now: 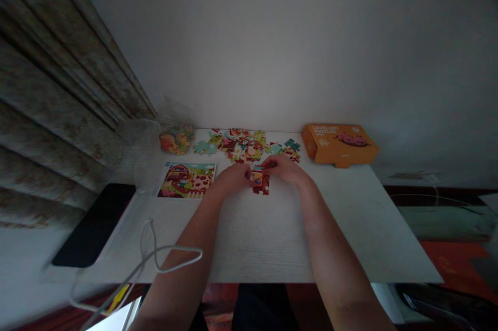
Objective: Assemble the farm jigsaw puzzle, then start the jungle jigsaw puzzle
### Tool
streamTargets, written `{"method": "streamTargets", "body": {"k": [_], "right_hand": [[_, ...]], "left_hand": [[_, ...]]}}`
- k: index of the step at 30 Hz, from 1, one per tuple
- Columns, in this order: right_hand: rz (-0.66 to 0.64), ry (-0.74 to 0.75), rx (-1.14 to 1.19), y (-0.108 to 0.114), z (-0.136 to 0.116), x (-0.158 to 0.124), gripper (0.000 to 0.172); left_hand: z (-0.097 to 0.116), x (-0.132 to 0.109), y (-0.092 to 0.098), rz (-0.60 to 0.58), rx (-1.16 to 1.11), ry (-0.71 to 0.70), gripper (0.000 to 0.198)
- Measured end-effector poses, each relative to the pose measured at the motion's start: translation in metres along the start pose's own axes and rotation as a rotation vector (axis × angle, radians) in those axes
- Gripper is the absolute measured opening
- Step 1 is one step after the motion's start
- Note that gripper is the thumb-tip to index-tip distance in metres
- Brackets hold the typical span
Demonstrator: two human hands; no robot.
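A jigsaw piece (257, 178) is gripped between the closed fingers of the left hand (233, 178) and right hand (284, 169), directly over a joined puzzle section (260, 187) on the white tabletop (264, 232). Loose puzzle pieces (237, 145) are spread beyond, near a farm picture sheet (185, 179).

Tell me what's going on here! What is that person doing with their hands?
A person at a white desk has both hands close together. The left hand and the right hand are holding a small group of red jigsaw pieces. Just beyond the hands lies a spread of loose puzzle pieces. A farm picture card sits to the left, and an orange puzzle box sits to the right.
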State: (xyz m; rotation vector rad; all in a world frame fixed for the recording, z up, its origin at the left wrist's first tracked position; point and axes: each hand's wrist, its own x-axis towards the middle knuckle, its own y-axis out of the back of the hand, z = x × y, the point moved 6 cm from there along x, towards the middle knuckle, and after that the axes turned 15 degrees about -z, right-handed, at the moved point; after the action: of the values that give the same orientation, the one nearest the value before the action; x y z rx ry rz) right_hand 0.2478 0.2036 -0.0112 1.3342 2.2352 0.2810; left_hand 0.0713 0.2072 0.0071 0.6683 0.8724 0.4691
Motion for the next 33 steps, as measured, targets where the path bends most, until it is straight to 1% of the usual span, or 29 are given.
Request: {"method": "streamTargets", "body": {"k": [4, 11, 18, 20, 22, 23, 24, 25, 26, 28, 29, 30, 31, 33], "right_hand": [[0.007, -0.018, -0.077, -0.001, -0.004, -0.001, 0.012], [0.016, -0.036, -0.129, -0.004, -0.008, -0.002, 0.014], [0.036, 0.001, -0.316, -0.006, -0.014, -0.001, 0.017], [0.028, 0.017, -0.298, -0.008, -0.015, 0.000, 0.018], [0.009, 0.030, -0.252, -0.009, -0.015, 0.001, 0.018], [0.028, 0.035, -0.229, -0.006, -0.014, 0.000, 0.016], [0.080, 0.036, -0.211, -0.001, -0.013, -0.001, 0.014], [0.171, 0.029, -0.195, 0.007, -0.010, -0.004, 0.012], [0.295, 0.012, -0.181, 0.018, -0.006, -0.009, 0.012], [0.582, -0.048, -0.156, 0.042, 0.007, -0.024, 0.017], [0.703, -0.085, -0.146, 0.053, 0.015, -0.032, 0.019], [0.789, -0.117, -0.141, 0.061, 0.022, -0.038, 0.021], [0.839, -0.144, -0.141, 0.067, 0.030, -0.043, 0.022], [0.846, -0.190, -0.147, 0.073, 0.041, -0.047, 0.023]], "left_hand": [[0.000, 0.000, -0.001, -0.007, 0.007, 0.007, 0.017], [0.000, 0.000, -0.002, -0.003, 0.031, 0.000, 0.016], [0.000, 0.000, -0.002, -0.013, 0.051, 0.008, 0.018], [0.003, 0.001, -0.002, 0.009, 0.035, -0.008, 0.020], [0.007, 0.002, 0.000, 0.074, 0.019, -0.010, 0.022], [0.009, 0.002, 0.001, 0.115, 0.019, 0.002, 0.023], [0.011, 0.002, 0.003, 0.151, 0.026, 0.021, 0.023], [0.012, 0.002, 0.003, 0.173, 0.036, 0.044, 0.023], [0.014, 0.001, 0.003, 0.183, 0.047, 0.066, 0.023], [0.017, 0.001, 0.001, 0.166, 0.061, 0.098, 0.022], [0.018, 0.000, -0.001, 0.149, 0.067, 0.108, 0.021], [0.019, -0.001, -0.002, 0.133, 0.074, 0.115, 0.021], [0.020, -0.002, -0.004, 0.118, 0.082, 0.120, 0.021], [0.021, -0.003, -0.007, 0.097, 0.095, 0.121, 0.020]]}}
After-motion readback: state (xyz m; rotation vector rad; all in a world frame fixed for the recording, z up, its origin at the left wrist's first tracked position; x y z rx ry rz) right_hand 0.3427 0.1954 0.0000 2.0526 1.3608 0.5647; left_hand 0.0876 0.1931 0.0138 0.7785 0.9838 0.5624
